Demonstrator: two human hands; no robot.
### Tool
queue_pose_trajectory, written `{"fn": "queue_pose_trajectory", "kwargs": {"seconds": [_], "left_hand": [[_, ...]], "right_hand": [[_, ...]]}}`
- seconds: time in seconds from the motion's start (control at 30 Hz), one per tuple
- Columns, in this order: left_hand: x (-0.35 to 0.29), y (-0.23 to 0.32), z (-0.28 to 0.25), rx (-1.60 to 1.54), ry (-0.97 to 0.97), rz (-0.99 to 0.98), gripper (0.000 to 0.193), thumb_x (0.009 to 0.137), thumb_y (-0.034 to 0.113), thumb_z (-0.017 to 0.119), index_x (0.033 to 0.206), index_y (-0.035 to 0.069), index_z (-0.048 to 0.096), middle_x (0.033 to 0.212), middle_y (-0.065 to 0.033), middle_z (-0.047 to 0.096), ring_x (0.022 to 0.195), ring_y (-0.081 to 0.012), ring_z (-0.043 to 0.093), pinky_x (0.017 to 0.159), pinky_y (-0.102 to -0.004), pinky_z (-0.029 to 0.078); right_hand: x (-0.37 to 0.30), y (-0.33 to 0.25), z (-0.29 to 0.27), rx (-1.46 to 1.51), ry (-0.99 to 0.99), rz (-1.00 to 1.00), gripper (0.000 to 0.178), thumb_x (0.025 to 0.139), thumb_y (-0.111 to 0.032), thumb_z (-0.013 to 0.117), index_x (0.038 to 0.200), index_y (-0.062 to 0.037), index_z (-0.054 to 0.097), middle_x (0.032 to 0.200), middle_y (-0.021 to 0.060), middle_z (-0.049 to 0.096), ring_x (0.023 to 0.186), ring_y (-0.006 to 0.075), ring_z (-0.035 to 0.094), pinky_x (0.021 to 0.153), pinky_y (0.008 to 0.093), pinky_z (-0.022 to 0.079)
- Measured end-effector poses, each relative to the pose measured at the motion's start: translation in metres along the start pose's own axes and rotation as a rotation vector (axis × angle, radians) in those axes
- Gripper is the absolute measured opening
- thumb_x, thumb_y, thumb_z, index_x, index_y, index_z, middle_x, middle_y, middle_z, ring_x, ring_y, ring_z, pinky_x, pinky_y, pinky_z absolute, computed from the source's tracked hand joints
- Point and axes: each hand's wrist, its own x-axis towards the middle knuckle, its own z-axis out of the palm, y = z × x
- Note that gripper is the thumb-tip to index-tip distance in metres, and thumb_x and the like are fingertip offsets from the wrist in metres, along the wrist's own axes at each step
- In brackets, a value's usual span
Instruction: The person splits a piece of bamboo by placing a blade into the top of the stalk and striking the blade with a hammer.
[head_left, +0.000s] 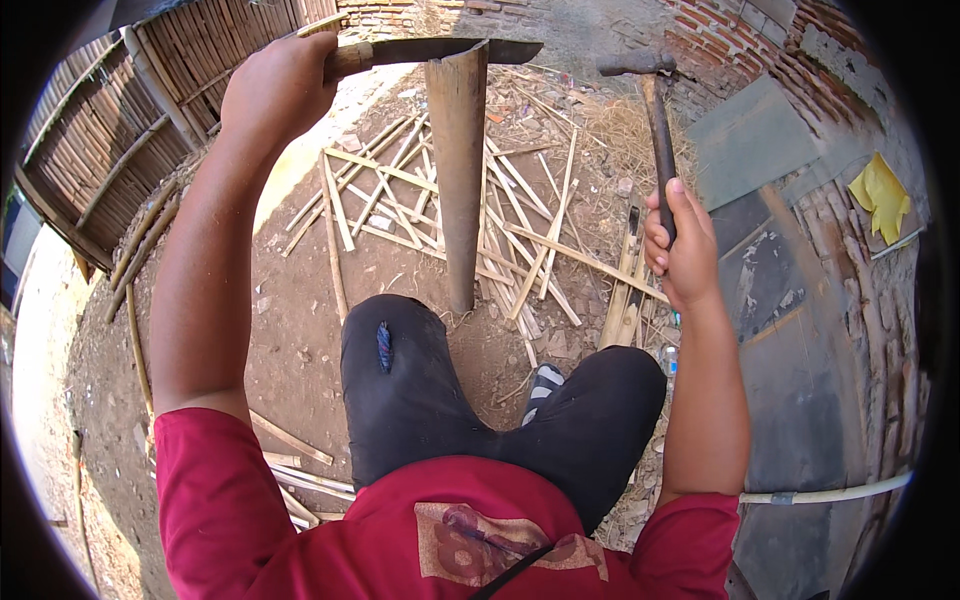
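Observation:
A machete (440,50) lies across the top end of an upright length of bamboo (458,170), its blade at the rim. My left hand (280,85) is closed around the machete's wooden handle, up at the far left. The bamboo stands on the dirt just beyond my knees, its lower end on the ground. In my right hand (685,245) is a hammer (657,120), gripped low on its dark handle. The hammer's head is raised to the right of the blade tip, apart from it.
Split bamboo strips (540,240) lie scattered on the dirt around the upright piece. A bamboo fence (110,130) stands at the left. Grey sheets (755,140) and a yellow cloth-like piece (880,198) are at the right, beside a brick wall (740,50).

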Motion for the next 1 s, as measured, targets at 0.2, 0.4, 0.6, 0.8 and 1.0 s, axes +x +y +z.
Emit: {"fn": "queue_pose_trajectory", "kwargs": {"seconds": [0.2, 0.4, 0.6, 0.8, 1.0], "left_hand": [[0.019, 0.003, 0.010, 0.066, -0.023, 0.025, 0.020, 0.098, 0.030, 0.065, 0.110, 0.013, 0.069, 0.090, -0.0150, 0.073, 0.088, -0.0364, 0.072, 0.075, -0.0501, 0.057], [0.019, 0.006, 0.006, 0.116, 0.036, 0.106, 0.019, 0.096, 0.026, 0.066, 0.108, 0.011, 0.068, 0.089, -0.0154, 0.072, 0.088, -0.0363, 0.072, 0.075, -0.0497, 0.057], [0.006, 0.043, -0.024, -0.029, -0.089, -0.048, 0.024, 0.089, 0.025, 0.074, 0.105, 0.009, 0.073, 0.088, -0.0152, 0.074, 0.086, -0.0335, 0.074, 0.078, -0.0464, 0.058], [0.012, 0.049, -0.050, -0.118, -0.315, -0.115, 0.033, 0.083, 0.028, 0.080, 0.103, 0.003, 0.075, 0.098, -0.0183, 0.075, 0.094, -0.0351, 0.073, 0.086, -0.0459, 0.057], [0.014, 0.039, -0.062, -0.190, -0.402, -0.058, 0.036, 0.084, 0.029, 0.080, 0.102, -0.002, 0.073, 0.096, -0.0200, 0.075, 0.092, -0.0347, 0.073, 0.083, -0.0446, 0.057]], "right_hand": [[-0.008, 0.023, -0.027, -0.005, 0.061, 0.031, 0.038, 0.111, -0.042, 0.045, 0.102, -0.0060, 0.054, 0.063, -0.0040, 0.043, 0.044, 0.0033, 0.035, 0.041, 0.0207, 0.030], [-0.005, 0.031, -0.035, -0.030, 0.101, 0.028, 0.038, 0.111, -0.041, 0.046, 0.102, -0.0056, 0.055, 0.062, -0.0048, 0.043, 0.044, 0.0029, 0.034, 0.040, 0.0204, 0.029], [-0.012, -0.019, -0.003, -0.123, 0.036, -0.177, 0.037, 0.111, -0.039, 0.048, 0.102, -0.0050, 0.057, 0.064, -0.0052, 0.044, 0.047, 0.0014, 0.036, 0.042, 0.0191, 0.029], [-0.021, -0.091, 0.056, -0.063, -0.057, -0.303, 0.037, 0.111, -0.040, 0.048, 0.103, -0.0053, 0.059, 0.064, -0.0065, 0.045, 0.049, 0.0012, 0.037, 0.043, 0.0189, 0.030], [-0.031, -0.082, 0.075, -0.066, -0.171, -0.134, 0.035, 0.110, -0.038, 0.050, 0.104, -0.0055, 0.059, 0.065, -0.0064, 0.046, 0.049, 0.0021, 0.039, 0.044, 0.0197, 0.032]]}}
